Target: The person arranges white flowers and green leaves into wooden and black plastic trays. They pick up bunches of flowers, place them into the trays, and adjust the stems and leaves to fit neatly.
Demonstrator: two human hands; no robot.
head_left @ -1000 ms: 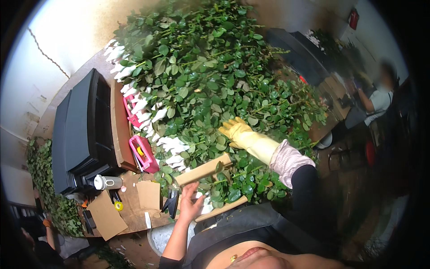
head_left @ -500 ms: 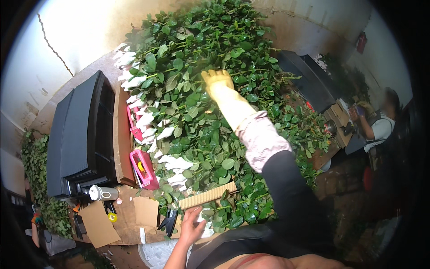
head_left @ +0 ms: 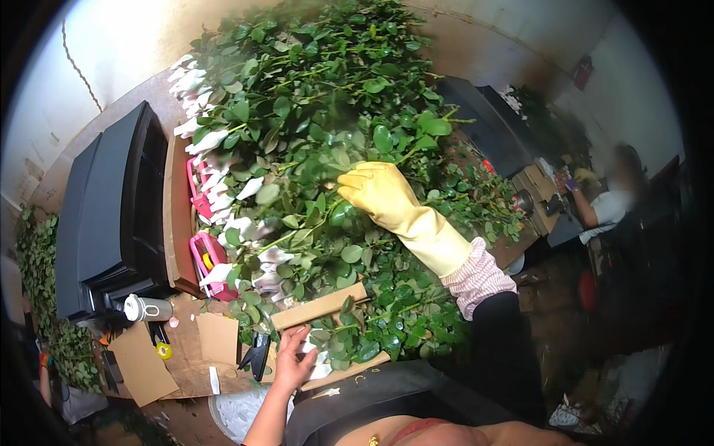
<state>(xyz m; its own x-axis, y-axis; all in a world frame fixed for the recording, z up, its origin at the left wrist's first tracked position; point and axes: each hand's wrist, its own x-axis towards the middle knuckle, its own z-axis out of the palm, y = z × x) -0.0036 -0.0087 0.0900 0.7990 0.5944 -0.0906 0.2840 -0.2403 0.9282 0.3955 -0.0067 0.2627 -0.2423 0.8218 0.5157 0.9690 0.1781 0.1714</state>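
Note:
A large heap of leafy green stems (head_left: 320, 97), their heads in white sleeves (head_left: 216, 139), covers the table. My right hand (head_left: 379, 193), in a long yellow rubber glove, is over the middle of the heap, its fingers curled round a leafy stem. That stem slants down left toward a white-sleeved head (head_left: 216, 275). Near the table's front edge, my bare left hand (head_left: 296, 360) has its thumb apart from bent fingers. It lies beside white-sleeved heads (head_left: 318, 357) of stems set between a corrugated cardboard strip (head_left: 320, 305) and the near edge.
A black stapler (head_left: 256, 355), cardboard pieces (head_left: 219, 338), yellow tape (head_left: 163, 350) and a white bottle (head_left: 147, 308) lie left. Beyond are pink tape dispensers (head_left: 212, 264) and a black shelf unit (head_left: 104, 215). A tub (head_left: 242, 412) stands below. Another person (head_left: 613, 204) works at right.
My right hand has come nearer and closed round a stem, drawing it from the heap. My left hand stays by the cardboard strip, fingers more bent. The whole view has shifted slightly.

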